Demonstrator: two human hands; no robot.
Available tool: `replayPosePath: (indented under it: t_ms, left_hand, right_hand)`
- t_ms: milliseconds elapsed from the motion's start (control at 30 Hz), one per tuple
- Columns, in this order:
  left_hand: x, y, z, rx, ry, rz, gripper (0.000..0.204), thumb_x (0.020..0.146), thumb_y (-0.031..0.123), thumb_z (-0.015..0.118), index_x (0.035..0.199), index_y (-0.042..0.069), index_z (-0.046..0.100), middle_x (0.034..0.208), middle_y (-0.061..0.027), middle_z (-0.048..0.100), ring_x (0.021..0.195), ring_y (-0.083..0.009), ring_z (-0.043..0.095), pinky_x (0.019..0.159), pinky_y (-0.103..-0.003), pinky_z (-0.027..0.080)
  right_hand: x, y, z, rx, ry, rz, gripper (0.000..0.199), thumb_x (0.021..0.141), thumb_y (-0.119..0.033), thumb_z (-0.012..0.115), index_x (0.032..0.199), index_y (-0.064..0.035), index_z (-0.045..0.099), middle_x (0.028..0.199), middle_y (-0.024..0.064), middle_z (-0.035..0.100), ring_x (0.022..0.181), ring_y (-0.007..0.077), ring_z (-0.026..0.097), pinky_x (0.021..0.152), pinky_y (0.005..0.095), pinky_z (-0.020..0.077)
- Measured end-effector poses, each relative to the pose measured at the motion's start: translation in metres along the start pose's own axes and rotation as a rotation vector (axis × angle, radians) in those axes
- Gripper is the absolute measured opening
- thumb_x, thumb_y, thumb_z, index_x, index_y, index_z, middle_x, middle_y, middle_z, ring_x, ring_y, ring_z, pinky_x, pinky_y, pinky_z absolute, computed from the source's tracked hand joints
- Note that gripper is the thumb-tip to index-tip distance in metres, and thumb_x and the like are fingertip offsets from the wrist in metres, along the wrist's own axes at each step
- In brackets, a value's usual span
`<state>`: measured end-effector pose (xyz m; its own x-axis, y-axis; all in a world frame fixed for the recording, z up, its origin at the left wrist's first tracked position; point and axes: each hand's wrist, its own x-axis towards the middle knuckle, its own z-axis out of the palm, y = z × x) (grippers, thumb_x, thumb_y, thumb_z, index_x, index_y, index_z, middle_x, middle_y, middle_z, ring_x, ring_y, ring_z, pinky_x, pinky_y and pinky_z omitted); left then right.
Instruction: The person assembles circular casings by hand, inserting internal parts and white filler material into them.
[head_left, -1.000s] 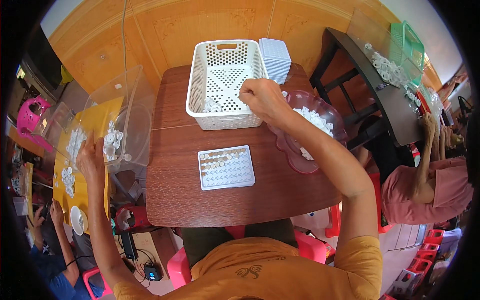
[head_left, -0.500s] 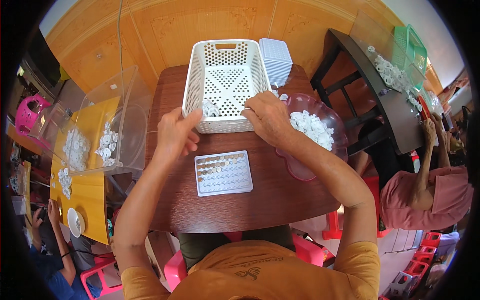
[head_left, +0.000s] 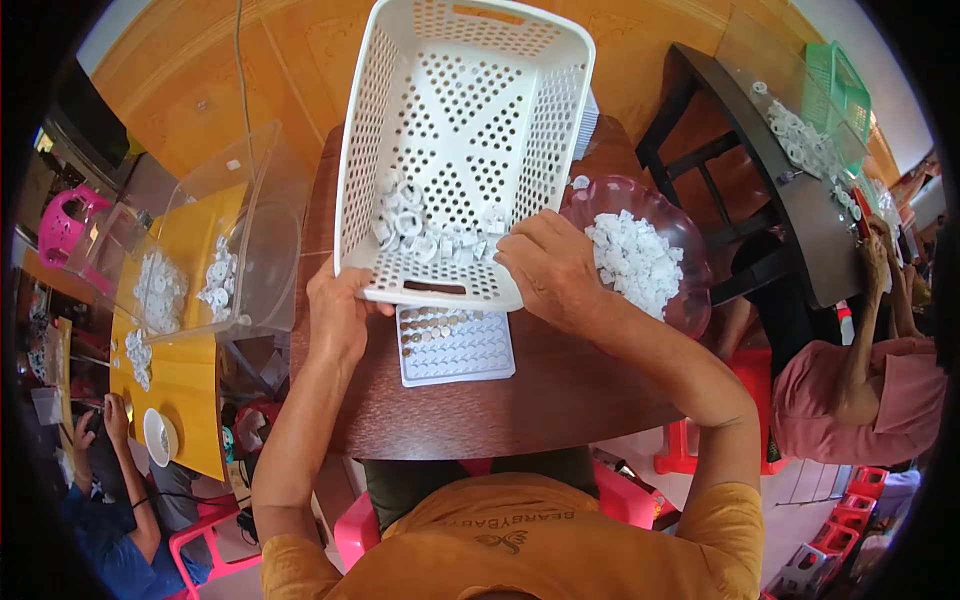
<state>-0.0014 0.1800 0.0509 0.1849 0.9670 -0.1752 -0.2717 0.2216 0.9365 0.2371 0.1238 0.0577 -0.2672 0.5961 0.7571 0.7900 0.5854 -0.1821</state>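
Note:
A white perforated plastic basket (head_left: 560,110) is raised off the table and tilted towards me. Small white plastic pieces (head_left: 408,222) have gathered along its near end. My left hand (head_left: 338,312) is closed on the near left corner. At the near right corner my right hand (head_left: 550,268) has its fingers curled over the rim beside the pieces; the fingertips are partly hidden. Below the basket lies a white tray (head_left: 455,358) of small pockets, its far edge covered. Small round metallic-looking discs (head_left: 430,327) fill some of its pockets.
A dark red translucent bowl (head_left: 697,235) heaped with white pieces (head_left: 635,262) stands at the right. A stack of white trays (head_left: 587,125) shows behind the basket. To the left, clear bins (head_left: 262,250) stand on a yellow table (head_left: 195,390). Other people work on both sides.
Both hands have lifted the basket and tipped it nearer to me, over the tray's far edge. The white pieces inside have spread along its near end.

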Motion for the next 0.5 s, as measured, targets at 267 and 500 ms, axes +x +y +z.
replayPosePath:
  t_ms: [267,500]
  left_hand:
    - [0.013,-0.009,-0.008,-0.088,0.052,-0.064,0.030,0.076,-0.005,0.044,0.104,-0.013,0.049,0.090,-0.0200,0.060,0.060,-0.0228,0.060,0.043,-0.031,0.052]
    - [0.010,-0.015,-0.004,-0.079,0.070,-0.061,0.033,0.075,-0.005,0.042,0.106,-0.012,0.048,0.093,-0.0200,0.059,0.064,-0.0238,0.062,0.044,-0.031,0.054]
  right_hand:
    - [0.024,0.019,0.025,-0.070,0.000,0.051,0.008,0.060,0.004,0.055,0.064,-0.0030,0.052,0.068,0.0117,0.049,0.068,0.0290,0.049,0.059,0.0397,0.0395]
    - [0.072,0.021,0.076,-0.088,-0.399,0.163,0.018,0.070,-0.013,0.064,0.087,-0.0049,0.064,0.081,0.0112,0.059,0.074,0.0299,0.053,0.069,0.0398,0.0447]
